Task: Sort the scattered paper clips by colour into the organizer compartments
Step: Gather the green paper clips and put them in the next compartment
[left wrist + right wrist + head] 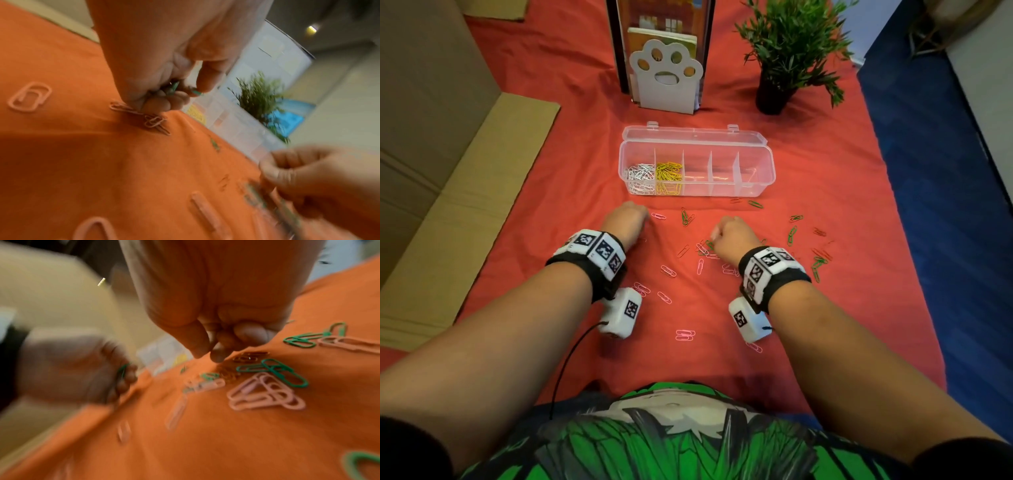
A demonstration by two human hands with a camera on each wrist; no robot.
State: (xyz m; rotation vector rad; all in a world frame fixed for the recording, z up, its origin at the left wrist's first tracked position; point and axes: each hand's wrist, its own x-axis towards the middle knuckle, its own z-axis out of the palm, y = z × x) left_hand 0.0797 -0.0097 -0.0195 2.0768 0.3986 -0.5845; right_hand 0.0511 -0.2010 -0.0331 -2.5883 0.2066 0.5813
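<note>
The clear organizer (756, 178) lies open on the red cloth, with white clips (640, 174) in its leftmost compartment and yellow clips (669, 174) in the one beside it. Pink clips (685, 334), green clips (792, 235) and a few red clips (819, 232) lie scattered in front of it. My left hand (179, 97) is curled into a fist and grips green clips (174, 88). My right hand (207, 355) hovers just above the cloth with thumb and forefinger pressed together; nothing shows between them. A red clip (251, 356) and crossed green clips (273, 369) lie right beside its fingertips.
A paw-shaped white bookend (666, 78) with books stands behind the organizer. A potted plant (791, 44) is at the back right. Cardboard (465, 192) borders the cloth on the left, and blue floor (945, 205) lies past its right edge.
</note>
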